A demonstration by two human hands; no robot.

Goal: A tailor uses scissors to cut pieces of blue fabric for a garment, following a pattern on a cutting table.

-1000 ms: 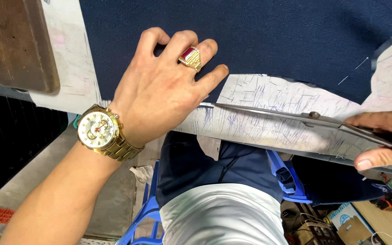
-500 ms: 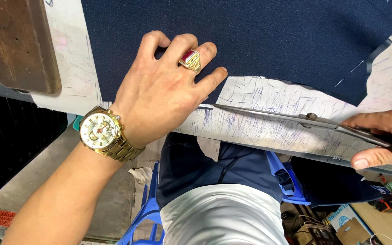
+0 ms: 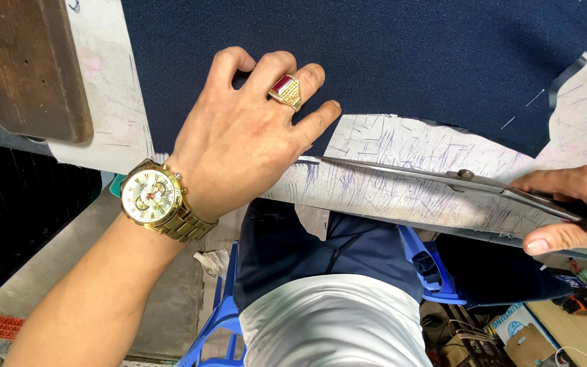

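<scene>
My left hand (image 3: 246,136), with a gold ring and a gold wristwatch, lies flat on the near edge of a dark blue cloth (image 3: 388,61) spread over a white, pen-marked table (image 3: 409,177). My right hand (image 3: 568,207) grips the handles of long steel scissors (image 3: 436,178) at the right edge. The blades are closed, lie low along the table's front and point left, with the tip just at my left hand's fingers. Faint chalk lines show on the cloth at the right.
A dark wooden block (image 3: 32,68) rests on the table at the upper left. Below the table edge are my lap, a blue plastic stool (image 3: 436,268), a concrete floor and boxes with tools at the lower right.
</scene>
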